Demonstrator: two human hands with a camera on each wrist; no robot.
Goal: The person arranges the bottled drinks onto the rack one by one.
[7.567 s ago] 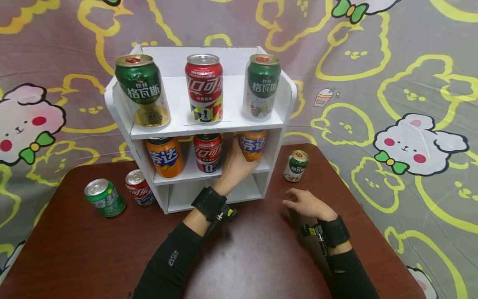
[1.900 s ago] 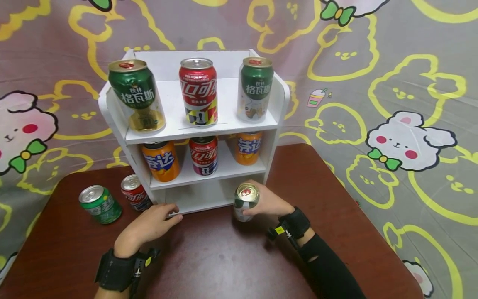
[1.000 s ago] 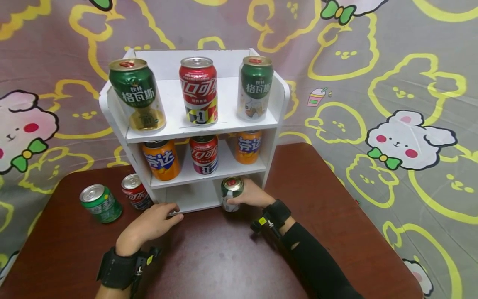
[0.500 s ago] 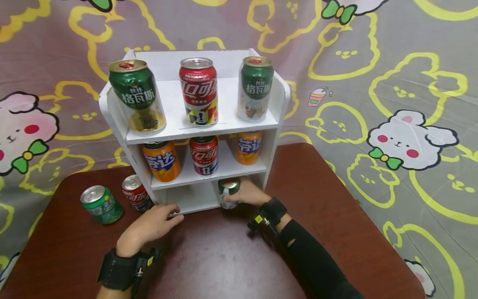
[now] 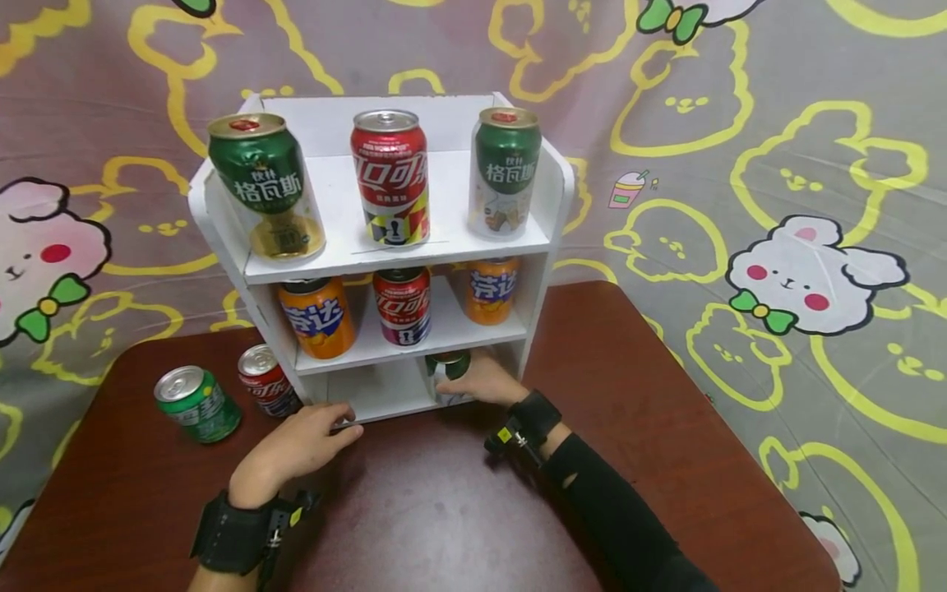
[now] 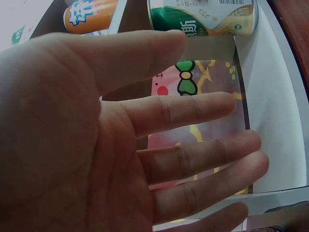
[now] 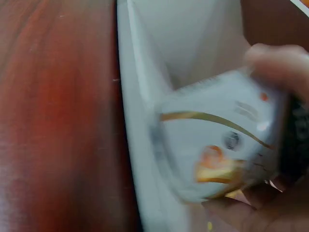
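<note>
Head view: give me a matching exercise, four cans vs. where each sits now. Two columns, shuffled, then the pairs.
Things:
1. red cola can between two green cans
2. green soda can
3. green-and-white can in the right hand
4. left orange can

Places:
A. bottom shelf of the white rack
B. on the table, left of the rack
C. top shelf, middle
D. middle shelf, left end

Pairs: 1-C, 2-B, 3-A, 4-D

The right hand grips can 3 at the mouth of the bottom shelf; the left hand rests at the rack's base.
</note>
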